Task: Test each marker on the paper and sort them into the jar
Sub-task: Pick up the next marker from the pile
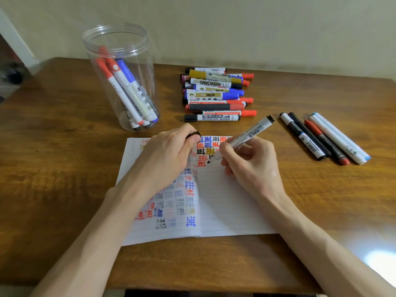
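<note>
The paper [225,200] is lying open on the wooden desk [64,168], its left page and the top of its right page crowded with red, blue, black and yellow test marks. The lower part of the right page is showing only ruled lines.

The right hand [250,161] is hovering over the paper's upper right page and gripping a white-barrelled marker [242,139] in a writing hold. The marker's black tip is touching the paper just below the coloured marks, and its black-ended tail is slanting up past the paper's far edge.

The left hand [169,155] is resting on the paper's upper left page, with its fingers curled and its thumb pinching a small black cap [194,135] against them.

Beyond the paper's far left corner the clear jar [120,78] is standing upright with no lid on. It is holding several markers with red and blue caps, which are leaning against its wall.

Beyond the paper's far edge a pile of markers [216,95] is lying crosswise in a rough stack of black, blue, red and yellow ones. To the right of the paper, four more markers [321,138] are lying side by side — a black-and-white one, a black one, a red-ended one and a pale blue-tipped one.
</note>
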Action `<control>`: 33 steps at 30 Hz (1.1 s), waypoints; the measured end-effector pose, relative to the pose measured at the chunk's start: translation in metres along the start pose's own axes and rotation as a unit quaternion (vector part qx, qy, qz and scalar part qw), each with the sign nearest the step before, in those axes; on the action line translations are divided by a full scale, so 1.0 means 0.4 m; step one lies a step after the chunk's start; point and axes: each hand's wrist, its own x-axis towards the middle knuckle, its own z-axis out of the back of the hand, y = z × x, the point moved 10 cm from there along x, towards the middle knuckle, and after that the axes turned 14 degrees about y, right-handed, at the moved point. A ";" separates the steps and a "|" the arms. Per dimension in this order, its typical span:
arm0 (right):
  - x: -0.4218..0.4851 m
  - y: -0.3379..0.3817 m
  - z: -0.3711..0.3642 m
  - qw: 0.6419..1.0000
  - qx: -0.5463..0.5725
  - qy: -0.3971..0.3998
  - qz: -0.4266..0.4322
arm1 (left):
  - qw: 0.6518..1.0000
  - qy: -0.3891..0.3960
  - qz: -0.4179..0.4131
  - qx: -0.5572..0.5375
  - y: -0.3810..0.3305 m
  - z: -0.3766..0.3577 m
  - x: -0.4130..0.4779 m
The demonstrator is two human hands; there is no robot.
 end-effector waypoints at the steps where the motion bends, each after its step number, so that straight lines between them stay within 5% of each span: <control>1: -0.002 -0.002 0.003 1.000 0.004 -0.006 -0.004 | 1.000 0.000 0.000 0.001 -0.001 -0.001 0.000; 33: -0.002 0.012 0.006 0.997 -0.070 -0.020 0.010 | 1.000 -0.005 0.000 0.024 -0.006 -0.002 0.002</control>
